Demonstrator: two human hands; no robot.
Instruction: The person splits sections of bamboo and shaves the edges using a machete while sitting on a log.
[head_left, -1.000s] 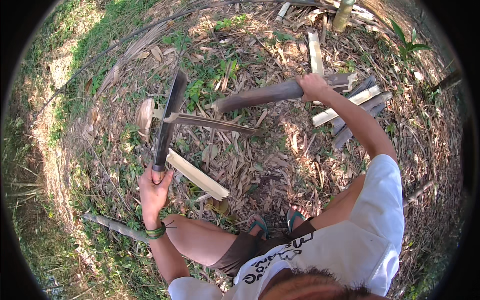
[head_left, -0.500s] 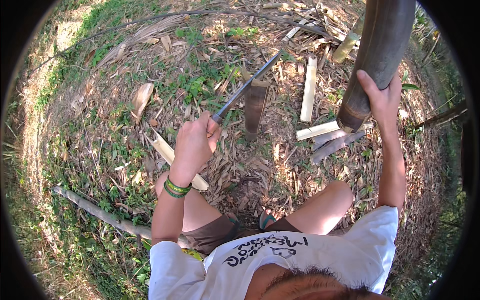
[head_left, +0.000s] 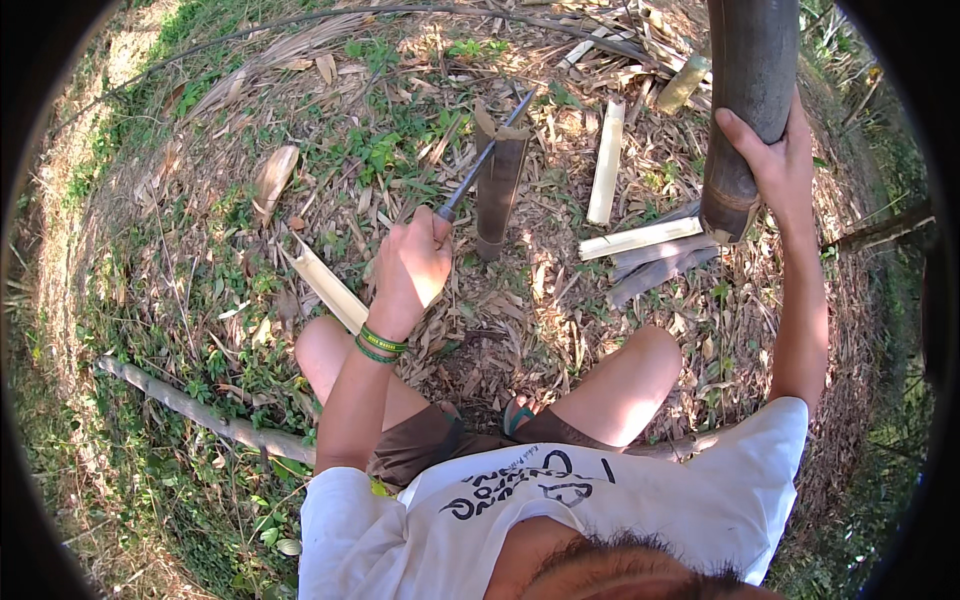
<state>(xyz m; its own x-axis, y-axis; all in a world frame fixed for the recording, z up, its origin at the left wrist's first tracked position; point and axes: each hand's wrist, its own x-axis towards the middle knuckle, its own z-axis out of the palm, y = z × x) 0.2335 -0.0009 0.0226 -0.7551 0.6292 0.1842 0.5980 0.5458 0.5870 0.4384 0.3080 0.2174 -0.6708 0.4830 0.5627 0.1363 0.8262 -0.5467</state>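
A long-bladed knife (head_left: 470, 181) is gripped by its handle in my closed left hand (head_left: 412, 265). Its blade crosses the top end of an upright dark bamboo section (head_left: 500, 193) and appears sunk into the rim, with the tip showing beyond. My right hand (head_left: 783, 165) is wrapped round the lower part of a thick, dark bamboo log (head_left: 752, 75), held nearly upright at the right. The log's lower end is just above several split bamboo strips; whether it touches them I cannot tell.
Pale split bamboo strips lie at centre right (head_left: 607, 163) and beside my left forearm (head_left: 330, 284). A short bamboo piece (head_left: 684, 85) lies near a pile of scraps at the far right. A long pole (head_left: 215, 420) lies at the left. Dry leaves and green plants cover the ground.
The knife blade has come down from above the upright bamboo section into its top. My right hand has brought the thick bamboo log closer to vertical. The view has shifted slightly.
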